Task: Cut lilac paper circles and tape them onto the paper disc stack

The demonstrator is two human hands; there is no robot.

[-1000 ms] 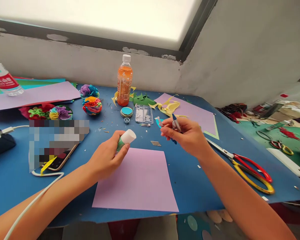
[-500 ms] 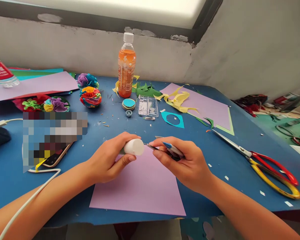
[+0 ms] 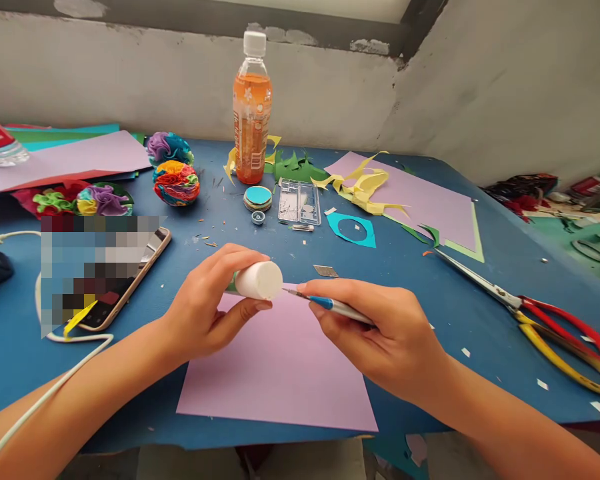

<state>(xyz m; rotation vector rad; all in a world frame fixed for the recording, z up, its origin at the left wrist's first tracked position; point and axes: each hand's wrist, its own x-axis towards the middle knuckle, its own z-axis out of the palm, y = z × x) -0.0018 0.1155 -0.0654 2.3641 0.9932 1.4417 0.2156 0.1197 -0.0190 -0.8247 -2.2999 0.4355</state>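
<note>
My left hand is closed around a white-capped tube, its round white end facing right and a bit of green body showing behind. In my right hand, fingers pinch a slim pen-like tool with a blue-and-white barrel. Its thin, dark metal tip points left, close to the tube's white end; whether they touch I cannot tell. Under both hands lies a sheet of purple paper. Just beyond my right fingers rests a small flat metal blade piece.
Red-and-yellow-handled scissors lie at right. Behind stand an orange drink bottle, a round tin and a clear plastic case. Teal paper with a round hole is nearby. At left are a phone, a white cable and paper flowers.
The tool in my right hand has turned, so its blue-and-white barrel now lines up with the metal tip. My left hand and the tube have shifted slightly left and up.
</note>
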